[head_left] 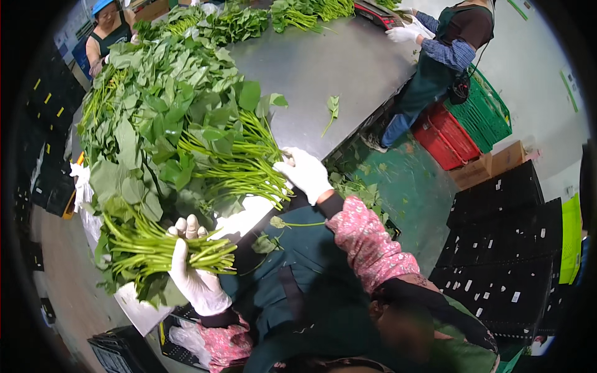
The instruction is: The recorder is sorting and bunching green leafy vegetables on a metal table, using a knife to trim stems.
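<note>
My left hand (pixel 196 270), in a white glove, is wrapped round a bunch of long-stemmed leafy greens (pixel 140 248). The cut stem ends point right, and the leaves hang off on the left. My right hand (pixel 306 174), also white-gloved, is closed at the stem ends of a large pile of leafy greens (pixel 168 105); its fingertips press on the stems there, partly hidden. The pile covers the left side of a metal table (pixel 298 68). One loose sprig (pixel 332 114) lies on the bare metal, and a thin stem (pixel 298 224) lies against my dark apron.
A co-worker (pixel 441 56) stands at the table's far right, gloved hands by a red and black device (pixel 380 15). Another person (pixel 109 34) is at the far left. Green (pixel 482 105) and red crates (pixel 444 137), and stacked black crates (pixel 497 267), stand on the right.
</note>
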A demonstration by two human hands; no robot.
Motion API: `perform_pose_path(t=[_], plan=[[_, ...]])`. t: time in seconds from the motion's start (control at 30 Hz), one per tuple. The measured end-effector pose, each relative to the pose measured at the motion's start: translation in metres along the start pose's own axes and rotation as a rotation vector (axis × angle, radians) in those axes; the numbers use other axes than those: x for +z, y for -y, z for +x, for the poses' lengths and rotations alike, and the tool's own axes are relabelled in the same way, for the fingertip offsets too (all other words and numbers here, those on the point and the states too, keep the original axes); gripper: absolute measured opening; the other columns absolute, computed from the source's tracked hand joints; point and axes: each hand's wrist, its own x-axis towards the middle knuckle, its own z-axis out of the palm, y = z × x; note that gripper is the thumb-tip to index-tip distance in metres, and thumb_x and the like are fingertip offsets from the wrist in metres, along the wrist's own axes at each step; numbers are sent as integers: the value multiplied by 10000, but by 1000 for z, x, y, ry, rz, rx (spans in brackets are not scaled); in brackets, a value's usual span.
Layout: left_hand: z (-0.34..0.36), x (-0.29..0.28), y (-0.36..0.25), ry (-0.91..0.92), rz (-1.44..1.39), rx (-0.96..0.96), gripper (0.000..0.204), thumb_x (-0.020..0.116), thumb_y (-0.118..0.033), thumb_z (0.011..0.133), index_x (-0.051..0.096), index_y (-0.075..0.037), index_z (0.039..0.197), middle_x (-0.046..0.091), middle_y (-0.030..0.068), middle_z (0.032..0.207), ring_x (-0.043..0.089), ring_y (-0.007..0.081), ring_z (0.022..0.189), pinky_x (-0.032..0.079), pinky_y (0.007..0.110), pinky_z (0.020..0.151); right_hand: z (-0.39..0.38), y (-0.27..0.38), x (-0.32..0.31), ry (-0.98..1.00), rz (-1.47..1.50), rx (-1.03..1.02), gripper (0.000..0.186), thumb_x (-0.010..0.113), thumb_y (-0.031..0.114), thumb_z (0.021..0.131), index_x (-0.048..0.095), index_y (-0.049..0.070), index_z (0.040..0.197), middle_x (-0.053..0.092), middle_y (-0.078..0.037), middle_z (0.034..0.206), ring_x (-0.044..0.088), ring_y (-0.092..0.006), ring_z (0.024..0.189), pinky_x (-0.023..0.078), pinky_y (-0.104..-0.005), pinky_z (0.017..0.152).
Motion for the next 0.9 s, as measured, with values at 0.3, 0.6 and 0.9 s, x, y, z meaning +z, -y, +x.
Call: perform_pose_path(t=[0.3, 0.6, 0.9], plan=[[-2, -4, 17, -68, 25, -110, 229, 567, -76, 964, 520, -29, 1183, 567, 66, 893, 547, 175, 812, 509, 360, 842, 25, -75, -31, -294, 20, 71, 239, 670, 237, 861, 675, 26, 973, 670, -87, 706, 623, -156, 544, 492, -285, 514], [-2, 6, 56, -11, -40, -271, 467, 562, -4, 934, 421, -10, 1380, 623, 90, 973, 594, 205, 865, 495, 395, 854, -1, -49, -66, 198, 950, 288, 188, 591, 181, 946, 678, 20, 900, 639, -26, 702, 466, -67, 462, 359, -223, 422], [-5, 24, 60, -120, 162, -226, 299, 618, 59, 883, 538, -19, 1161, 615, 97, 920, 598, 199, 786, 503, 318, 745, 14, -52, -40, 297, 1142, 359, 223, 563, 241, 986, 644, 34, 998, 621, -11, 703, 478, -56, 480, 387, -208, 456]])
